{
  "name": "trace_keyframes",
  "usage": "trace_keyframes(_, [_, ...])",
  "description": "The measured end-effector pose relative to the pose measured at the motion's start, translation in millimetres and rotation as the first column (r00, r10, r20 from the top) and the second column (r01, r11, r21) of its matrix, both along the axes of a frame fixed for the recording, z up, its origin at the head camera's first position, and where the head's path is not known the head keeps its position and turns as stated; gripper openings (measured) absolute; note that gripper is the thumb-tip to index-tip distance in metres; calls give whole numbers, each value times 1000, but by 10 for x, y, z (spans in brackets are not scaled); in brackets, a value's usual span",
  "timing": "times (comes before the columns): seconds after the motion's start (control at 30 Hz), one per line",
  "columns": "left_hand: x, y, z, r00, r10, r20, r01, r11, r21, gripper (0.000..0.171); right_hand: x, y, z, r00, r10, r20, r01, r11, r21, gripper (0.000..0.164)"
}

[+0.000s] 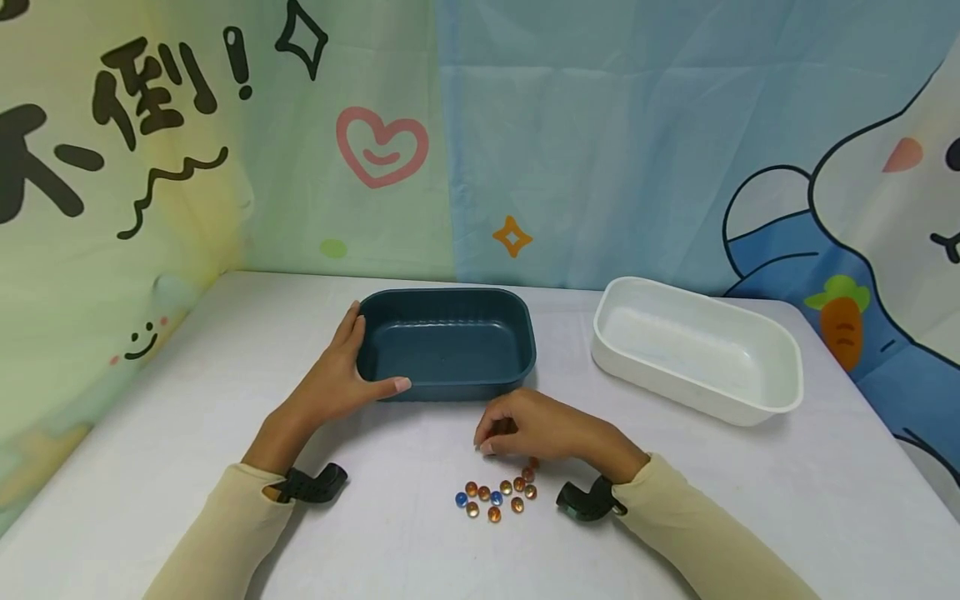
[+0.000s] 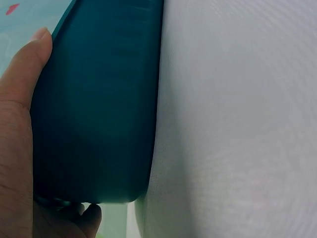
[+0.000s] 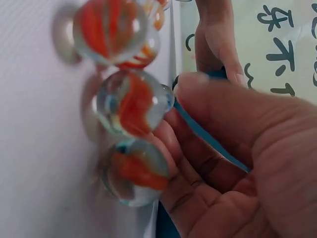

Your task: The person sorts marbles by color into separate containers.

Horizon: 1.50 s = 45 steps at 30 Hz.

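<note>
At its left end, a dark teal rectangular tub (image 1: 450, 390) is held by my left hand (image 1: 335, 379). The thumb (image 2: 27, 67) lies along the front wall and the fingers reach round the short end. My right hand (image 1: 536, 425) is low over the table in front of the tub, thumb and fingertips brought together on a small glass marble (image 3: 169, 95), mostly hidden. Close by lie several loose marbles, among them an orange-swirled marble (image 3: 133, 101), an amber marble (image 1: 494, 515) and a blue marble (image 1: 461, 499).
A white rectangular tub (image 1: 697, 392) stands at the back right, set at an angle. White cloth covers the table (image 1: 150, 500). A printed curtain (image 1: 585, 167) hangs behind its far edge. Each wrist wears a black camera mount (image 1: 315, 483).
</note>
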<state>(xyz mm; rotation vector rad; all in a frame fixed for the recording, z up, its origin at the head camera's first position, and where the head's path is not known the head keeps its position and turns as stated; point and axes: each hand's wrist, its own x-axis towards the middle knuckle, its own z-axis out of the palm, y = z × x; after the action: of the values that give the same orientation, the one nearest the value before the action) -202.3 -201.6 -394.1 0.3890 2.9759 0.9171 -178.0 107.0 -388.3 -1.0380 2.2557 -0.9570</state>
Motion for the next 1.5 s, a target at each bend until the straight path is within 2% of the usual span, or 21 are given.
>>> trace_keyframes(0.13, [0, 3, 2, 1000, 2, 0, -2, 1000, 2, 125, -5, -10, -10, 1000, 8, -6, -8, 1000, 0, 14])
trace_keyframes(0.37, [1, -2, 4, 1000, -4, 5, 4, 1000, 6, 124, -8, -24, -5, 999, 21, -39, -20, 999, 26, 12])
trace_keyframes(1.2, [-12, -15, -4, 1000, -1, 7, 1, 1000, -6, 125, -41, -1, -27, 1000, 4, -30, -6, 996, -85, 13])
trace_keyframes(1.37, [-17, -10, -6, 1000, 10, 5, -9, 1000, -7, 125, -46, -7, 22, 1000, 2, -12, -3, 994, -109, 14])
trace_keyframes(1.5, [-14, -6, -9, 1000, 7, 12, -7, 1000, 1, 125, -53, 23, 126, 999, -21, 35, 27, 983, -181, 14])
